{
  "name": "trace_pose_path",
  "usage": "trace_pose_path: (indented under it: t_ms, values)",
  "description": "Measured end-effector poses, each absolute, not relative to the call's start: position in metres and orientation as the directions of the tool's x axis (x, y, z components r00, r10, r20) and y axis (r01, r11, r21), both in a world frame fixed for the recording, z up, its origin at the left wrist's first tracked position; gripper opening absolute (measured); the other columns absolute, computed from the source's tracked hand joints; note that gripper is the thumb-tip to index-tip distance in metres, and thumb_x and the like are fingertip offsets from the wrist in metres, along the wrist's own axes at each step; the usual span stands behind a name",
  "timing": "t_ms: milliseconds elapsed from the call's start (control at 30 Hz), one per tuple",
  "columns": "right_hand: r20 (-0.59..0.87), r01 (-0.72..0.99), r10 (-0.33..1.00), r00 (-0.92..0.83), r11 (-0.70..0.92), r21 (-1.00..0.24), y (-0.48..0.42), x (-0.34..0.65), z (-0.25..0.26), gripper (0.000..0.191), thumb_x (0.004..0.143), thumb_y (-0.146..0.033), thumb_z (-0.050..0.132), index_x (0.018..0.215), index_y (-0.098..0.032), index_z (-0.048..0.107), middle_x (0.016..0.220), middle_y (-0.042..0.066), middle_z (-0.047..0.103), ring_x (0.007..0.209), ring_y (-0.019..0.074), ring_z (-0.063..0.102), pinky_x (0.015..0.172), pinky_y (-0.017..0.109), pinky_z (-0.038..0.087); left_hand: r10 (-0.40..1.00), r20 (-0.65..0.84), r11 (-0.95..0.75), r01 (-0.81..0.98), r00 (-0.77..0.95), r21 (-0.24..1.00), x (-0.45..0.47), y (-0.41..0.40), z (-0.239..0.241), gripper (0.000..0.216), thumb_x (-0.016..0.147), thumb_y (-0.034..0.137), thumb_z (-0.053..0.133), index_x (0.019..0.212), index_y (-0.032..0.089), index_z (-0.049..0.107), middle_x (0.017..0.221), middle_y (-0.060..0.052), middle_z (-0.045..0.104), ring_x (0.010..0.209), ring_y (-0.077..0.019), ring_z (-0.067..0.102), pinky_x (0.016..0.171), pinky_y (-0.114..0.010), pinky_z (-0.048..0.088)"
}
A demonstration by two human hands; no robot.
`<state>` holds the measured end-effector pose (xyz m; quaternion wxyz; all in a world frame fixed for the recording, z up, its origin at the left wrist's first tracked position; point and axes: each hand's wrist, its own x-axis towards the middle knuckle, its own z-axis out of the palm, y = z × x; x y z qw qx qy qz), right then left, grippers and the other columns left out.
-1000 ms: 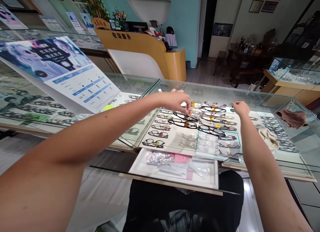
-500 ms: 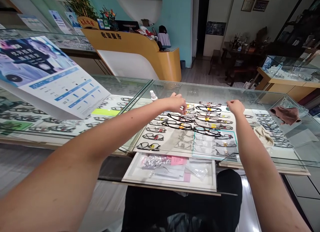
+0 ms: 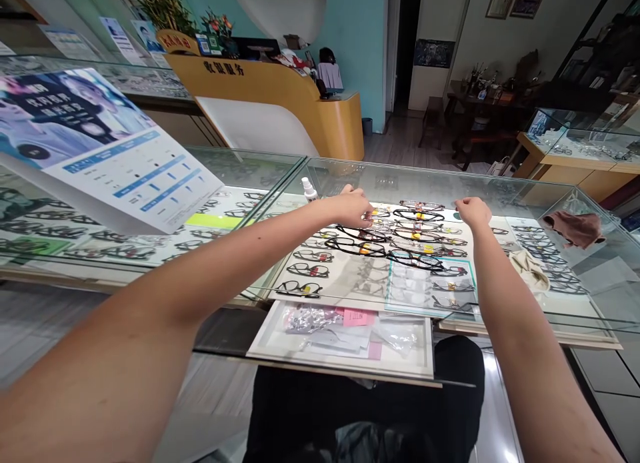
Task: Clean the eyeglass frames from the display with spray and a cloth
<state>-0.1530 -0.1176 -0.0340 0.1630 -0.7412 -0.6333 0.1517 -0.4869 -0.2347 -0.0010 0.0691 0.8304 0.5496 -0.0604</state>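
Note:
Both my arms reach out over a glass display counter (image 3: 350,176). Several pairs of eyeglasses (image 3: 415,236) with small yellow and orange tags lie in rows on top of the glass. My left hand (image 3: 356,208) has its fingers pinched at the far left end of these rows, on one pair of eyeglasses (image 3: 379,214). My right hand (image 3: 471,211) is curled closed at the rows' far right end; what it holds is hidden. More frames lie on white trays (image 3: 310,271) inside the case below.
A tilted poster stand (image 3: 110,150) sits on the counter to the left. A small spray bottle (image 3: 310,189) stands near my left hand. A brown cloth (image 3: 575,226) and a beige cloth (image 3: 531,270) lie to the right. An open drawer (image 3: 345,340) with plastic bags is below.
The view shifted slightly left and down. Both hands stay at the far row of glasses, with the left hand's fingers working a little closer to the frames.

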Motion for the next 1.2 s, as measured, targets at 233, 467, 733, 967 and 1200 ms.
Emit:
trace_pose_path:
  t_ms: [233,467,733,967,1200]
  values:
    - [-0.029,0.884,0.987,0.158,-0.154,-0.442,-0.117,-0.153,-0.034,0.029,0.098,-0.032,0.058,0.073,-0.023,0.069,0.076,0.005,0.07,0.075,0.0238,0.063,0.073,0.032,0.044,0.893,-0.122,-0.433,0.901,0.433,0.031,-0.491,-0.239,-0.001,0.024,0.091,0.037,0.063,0.09,0.023,0.084,0.136,-0.009,0.075,0.129,-0.0323,0.047,0.106,-0.046,0.028]
    - [-0.024,0.877,0.986,0.164,-0.157,-0.455,-0.12,-0.154,-0.031,0.03,0.098,-0.031,0.059,0.071,-0.023,0.069,0.072,0.005,0.067,0.072,0.023,0.06,0.071,0.031,0.043,0.897,-0.036,-0.44,0.886,0.44,-0.148,-0.482,-0.26,0.004,0.031,0.098,0.035,0.055,0.097,0.02,0.083,0.135,-0.013,0.073,0.131,-0.0344,0.049,0.102,-0.047,0.032]
    - [-0.015,0.849,0.984,0.18,-0.163,-0.502,-0.124,-0.156,-0.025,0.031,0.095,-0.024,0.063,0.064,-0.021,0.066,0.061,0.003,0.058,0.064,0.021,0.053,0.07,0.031,0.039,0.891,0.29,-0.377,0.925,0.351,0.038,-0.502,-0.339,0.02,0.014,0.089,0.025,0.056,0.078,0.021,0.063,0.079,-0.005,0.07,0.082,-0.0225,0.061,0.081,-0.037,0.041]
    - [0.21,0.787,0.937,0.279,-0.097,-0.609,-0.135,-0.152,-0.013,0.031,0.1,-0.022,0.051,0.069,-0.021,0.054,0.065,0.0,0.051,0.066,0.0183,0.046,0.069,0.029,0.036,0.933,0.33,0.024,0.94,-0.143,0.339,-0.582,-0.392,-0.015,0.028,0.089,0.045,0.053,0.079,0.023,0.066,0.08,-0.003,0.074,0.073,-0.0206,0.063,0.073,-0.032,0.044]
    - [0.888,0.748,0.448,0.103,0.554,-0.366,-0.2,-0.207,0.041,0.045,0.107,-0.029,0.043,0.065,-0.027,0.027,0.064,-0.002,0.035,0.064,0.0182,0.041,0.068,0.033,0.033,0.914,0.208,0.288,0.917,-0.349,0.275,-0.627,-0.376,-0.051,0.034,0.092,0.041,0.046,0.098,0.019,0.072,0.103,-0.013,0.077,0.097,-0.0313,0.069,0.079,-0.037,0.05]
